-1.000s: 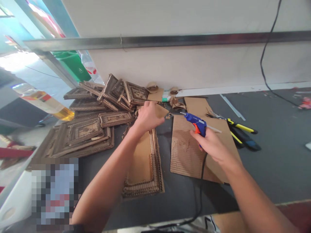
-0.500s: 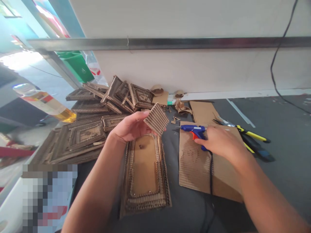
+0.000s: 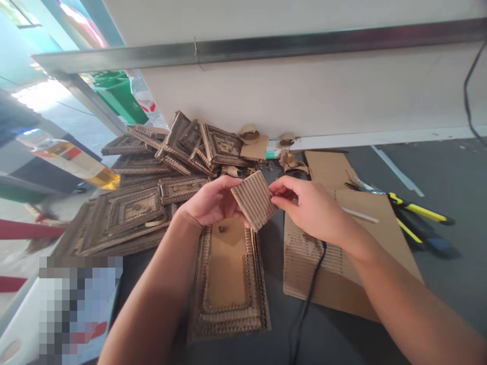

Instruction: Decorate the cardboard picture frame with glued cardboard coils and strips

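Most fingers of the left hand [image 3: 216, 200] are hidden behind the small square of ribbed brown cardboard [image 3: 254, 200], by which the far end of the long rectangular brown cardboard frame [image 3: 228, 274] is partly covered. Whether anything is pinched by the right hand [image 3: 310, 205] cannot be told. By that hand the near end of a thin white stick [image 3: 359, 215] and the upper end of a black cord [image 3: 310, 304] are concealed; the cord is cut off below. A dark speck [image 3: 221, 229] on the frame is too small to be identified. The pale blue-grey shape [image 3: 79, 304] at lower left is blurred into blocks
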### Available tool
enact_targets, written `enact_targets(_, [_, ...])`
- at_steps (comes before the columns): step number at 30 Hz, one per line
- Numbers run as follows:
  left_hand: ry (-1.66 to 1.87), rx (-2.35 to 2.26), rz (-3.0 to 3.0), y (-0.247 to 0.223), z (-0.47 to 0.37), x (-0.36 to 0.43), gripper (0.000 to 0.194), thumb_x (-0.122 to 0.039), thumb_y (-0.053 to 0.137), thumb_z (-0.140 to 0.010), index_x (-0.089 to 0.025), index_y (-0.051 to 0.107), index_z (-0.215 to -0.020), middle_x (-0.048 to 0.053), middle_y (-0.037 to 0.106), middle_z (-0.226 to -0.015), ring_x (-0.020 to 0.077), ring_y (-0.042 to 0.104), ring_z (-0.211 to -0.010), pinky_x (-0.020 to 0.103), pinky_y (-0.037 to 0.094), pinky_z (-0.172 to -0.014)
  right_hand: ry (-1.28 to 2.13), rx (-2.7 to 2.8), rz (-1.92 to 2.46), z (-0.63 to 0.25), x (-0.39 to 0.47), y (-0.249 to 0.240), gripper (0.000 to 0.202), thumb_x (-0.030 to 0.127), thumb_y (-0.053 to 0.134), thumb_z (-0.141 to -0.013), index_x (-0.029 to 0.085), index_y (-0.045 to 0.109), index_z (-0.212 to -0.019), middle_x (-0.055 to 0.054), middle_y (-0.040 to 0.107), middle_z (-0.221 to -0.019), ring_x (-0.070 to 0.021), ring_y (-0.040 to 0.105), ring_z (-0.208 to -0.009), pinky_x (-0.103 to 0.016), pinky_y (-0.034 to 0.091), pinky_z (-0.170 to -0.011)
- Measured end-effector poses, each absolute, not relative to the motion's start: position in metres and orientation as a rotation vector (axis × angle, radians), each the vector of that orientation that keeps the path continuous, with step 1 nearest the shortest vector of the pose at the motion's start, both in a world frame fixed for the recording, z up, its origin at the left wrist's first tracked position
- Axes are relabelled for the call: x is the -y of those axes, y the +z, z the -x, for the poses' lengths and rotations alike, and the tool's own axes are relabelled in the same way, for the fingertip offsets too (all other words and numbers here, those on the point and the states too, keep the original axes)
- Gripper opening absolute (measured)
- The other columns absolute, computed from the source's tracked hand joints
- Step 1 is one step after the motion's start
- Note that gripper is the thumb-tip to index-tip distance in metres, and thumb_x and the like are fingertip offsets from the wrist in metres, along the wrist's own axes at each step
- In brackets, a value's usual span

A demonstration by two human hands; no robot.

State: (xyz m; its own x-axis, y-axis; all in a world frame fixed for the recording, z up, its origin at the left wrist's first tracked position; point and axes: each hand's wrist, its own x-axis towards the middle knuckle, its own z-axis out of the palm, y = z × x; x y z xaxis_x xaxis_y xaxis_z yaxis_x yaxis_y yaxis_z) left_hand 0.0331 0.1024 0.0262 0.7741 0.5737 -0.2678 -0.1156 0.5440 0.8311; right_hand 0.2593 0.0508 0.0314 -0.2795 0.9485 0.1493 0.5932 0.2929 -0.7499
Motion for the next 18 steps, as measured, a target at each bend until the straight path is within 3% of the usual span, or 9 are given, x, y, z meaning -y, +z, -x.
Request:
enact_targets(6, [0.360,-0.789,-1.381,0.039,-0.039,-0.100,0.032,-0.043,0.065,-0.090,-0.014,0.069,-0.102,0.008,0.072,-0.096,0.0192,0.068,-0.086,0.030,0.060,-0.075,0.829,2.071,1.364,-0.267,-0.050,0.032,0.013,0.017,0.054,-0.095,0.022,0.066,-0.097,0.001,0.071,-0.089,-0.0141,0.062,-0.078,-0.029,0.045,-0.070])
enact_targets(12, [0.325,-0.927,-1.735,0.055,-0.039,-0.092,0.031,-0.041,0.072,-0.087,-0.018,0.064,-0.105,0.001,0.067,-0.086,0.0138,0.064,-0.071,0.022,0.057,-0.056,0.798,2.054,1.397,-0.266,-0.041,0.050,0.012,0.024,0.057,-0.094,0.022,0.067,-0.098,-0.001,0.072,-0.090,-0.0152,0.065,-0.078,-0.029,0.048,-0.071])
enact_targets(15, [0.357,-0.984,-1.688,0.057,-0.031,-0.091,0.036,-0.044,0.071,-0.087,-0.018,0.058,-0.108,0.000,0.063,-0.083,0.0132,0.062,-0.063,0.023,0.057,-0.049,0.687,2.002,1.651,-0.307,-0.039,0.055,0.019,0.032,0.054,-0.095,0.027,0.068,-0.107,-0.002,0.074,-0.105,-0.0178,0.068,-0.086,-0.032,0.050,-0.076])
enact_targets(18, [0.487,-1.019,-1.610,0.057,-0.022,-0.093,0.042,-0.044,0.068,-0.089,-0.019,0.052,-0.119,-0.001,0.059,-0.083,0.0127,0.063,-0.062,0.023,0.060,-0.049,0.318,1.891,2.101,-0.376,-0.038,0.044,0.020,0.023,0.054,-0.092,0.024,0.069,-0.106,-0.008,0.074,-0.111,-0.0236,0.068,-0.096,-0.036,0.049,-0.082])
